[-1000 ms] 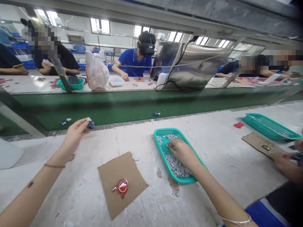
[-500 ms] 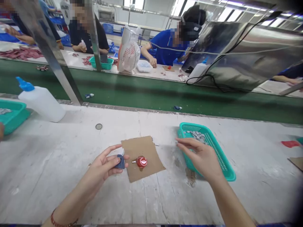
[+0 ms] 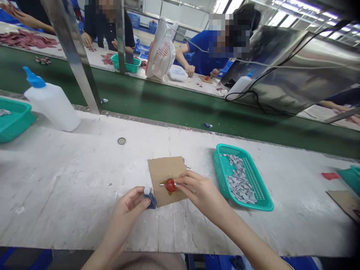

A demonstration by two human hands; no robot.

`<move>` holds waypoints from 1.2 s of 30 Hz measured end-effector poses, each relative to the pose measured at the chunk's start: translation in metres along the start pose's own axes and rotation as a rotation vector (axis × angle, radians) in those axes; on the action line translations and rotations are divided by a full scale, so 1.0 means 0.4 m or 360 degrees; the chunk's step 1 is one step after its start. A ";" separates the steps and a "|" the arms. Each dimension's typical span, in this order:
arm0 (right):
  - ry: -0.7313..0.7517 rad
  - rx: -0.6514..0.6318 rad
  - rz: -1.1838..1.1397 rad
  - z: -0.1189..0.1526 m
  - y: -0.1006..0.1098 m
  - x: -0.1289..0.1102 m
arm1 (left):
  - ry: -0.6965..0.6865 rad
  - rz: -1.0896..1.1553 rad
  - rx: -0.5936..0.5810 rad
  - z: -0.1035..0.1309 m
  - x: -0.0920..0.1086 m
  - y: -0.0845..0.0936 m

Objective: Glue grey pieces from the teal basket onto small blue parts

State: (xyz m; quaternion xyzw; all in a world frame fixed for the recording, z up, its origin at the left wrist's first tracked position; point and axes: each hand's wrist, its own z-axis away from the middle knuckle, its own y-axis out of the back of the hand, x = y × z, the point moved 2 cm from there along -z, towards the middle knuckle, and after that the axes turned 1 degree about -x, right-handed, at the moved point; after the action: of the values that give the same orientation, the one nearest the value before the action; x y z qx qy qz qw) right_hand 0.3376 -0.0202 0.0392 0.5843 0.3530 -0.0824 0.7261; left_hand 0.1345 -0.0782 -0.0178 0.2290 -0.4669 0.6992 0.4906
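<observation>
Bench: white worktop [image 3: 70,180] is carrying a cardboard square [image 3: 163,172], my landmark.
Left hand [image 3: 128,208]: I am pinching a small blue part [image 3: 152,201] at the cardboard's near-left corner.
Right hand [image 3: 201,193]: fingertips are closing on the red cap [image 3: 170,185] resting on the cardboard.
Teal basket [image 3: 264,204]: sitting right of the cardboard, holding grey pieces [image 3: 239,182].
Glue bottle [image 3: 52,105]: standing far left of the cardboard.

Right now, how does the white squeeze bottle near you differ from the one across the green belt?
The near bottle looks larger and leans on this white table beside a teal bin; the far bottle looks smaller and lies tilted by black cables on the opposite table. The near one's blue cap shows plainly; the far one's barely shows. Both are white with blue caps.
</observation>
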 end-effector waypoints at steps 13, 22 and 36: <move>-0.0461 0.0093 -0.0770 -0.001 0.018 -0.017 | -0.0137 0.0043 -0.0109 -0.015 0.001 -0.022; -0.0489 -0.0020 -0.1407 0.015 0.013 -0.073 | -0.0272 0.0088 -0.0256 -0.008 0.022 -0.074; -0.0207 0.0081 -0.0913 0.029 0.011 -0.127 | -0.0349 0.0091 -0.0228 0.005 0.017 -0.080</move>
State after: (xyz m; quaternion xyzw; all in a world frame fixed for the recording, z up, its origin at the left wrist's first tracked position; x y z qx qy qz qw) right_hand 0.3071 -0.0442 0.0743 0.4722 0.4542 -0.3304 0.6794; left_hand 0.1603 -0.0742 0.0021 0.2551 -0.5728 0.6485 0.4315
